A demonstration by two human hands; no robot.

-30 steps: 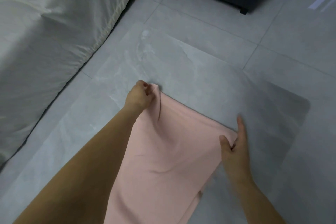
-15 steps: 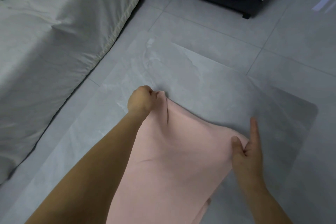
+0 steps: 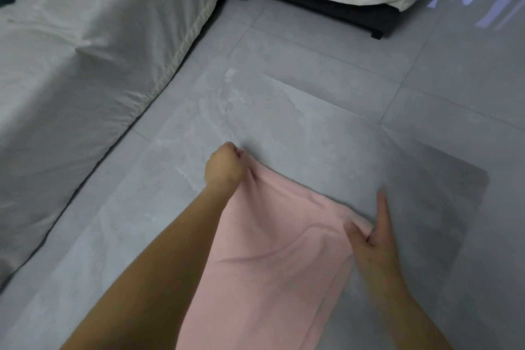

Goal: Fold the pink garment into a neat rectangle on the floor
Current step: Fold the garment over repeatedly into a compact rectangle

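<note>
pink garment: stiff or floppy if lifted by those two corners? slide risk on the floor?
Likely floppy: the pink garment sags and creases between the left hand and right hand, each holding a far corner. Probably light, since a thumb pinch holds the right corner. It may slide on the glossy tiled floor.

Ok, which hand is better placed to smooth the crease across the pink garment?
Probably right. The right hand pinches its corner, one finger straight, beside the crease in the garment; the left hand fists the far corner.
</note>
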